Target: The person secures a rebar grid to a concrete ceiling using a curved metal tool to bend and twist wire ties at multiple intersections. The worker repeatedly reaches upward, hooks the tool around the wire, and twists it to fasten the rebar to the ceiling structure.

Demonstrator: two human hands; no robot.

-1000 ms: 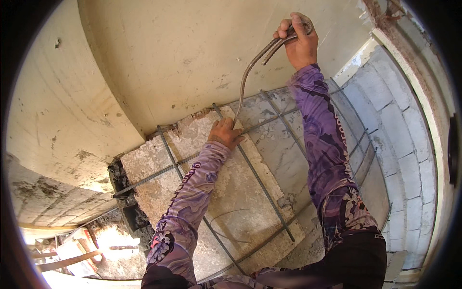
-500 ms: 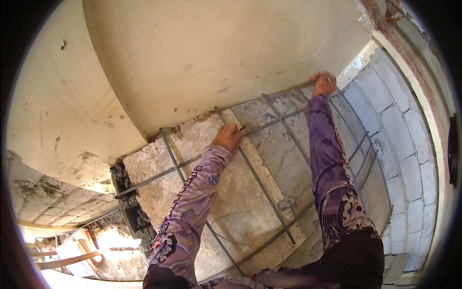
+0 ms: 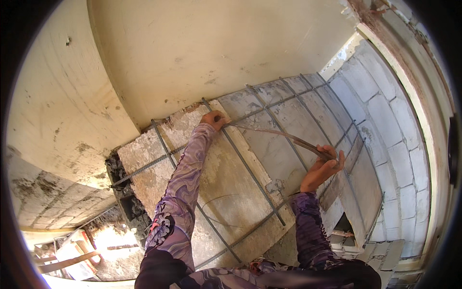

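Thin brownish tie wire [image 3: 269, 130], doubled or bundled toward its right end, stretches between my two hands above a grid of steel rebar [image 3: 247, 164]. My left hand [image 3: 215, 119] is closed in a pinch on the wire's left end, right where two bars of the grid cross. My right hand [image 3: 321, 169], palm turned up, grips the thicker end of the wire between thumb and fingers, with some fingertips apart. Beneath the bars lie worn boards [image 3: 219, 164] on the left and grey sheet panels [image 3: 269, 154] farther right.
A cream wall [image 3: 211, 48] rises along the far side of the grid. Grey blockwork [image 3: 402, 154] stands at the right. Bar ends stick out along the edges. An opening [image 3: 342, 226] shows between panels near my right forearm. Loose timber [image 3: 67, 262] lies lower left.
My right hand has come down and toward me from the far right of the grid, and the wire now shows between my hands. My left hand stays at the same crossing.
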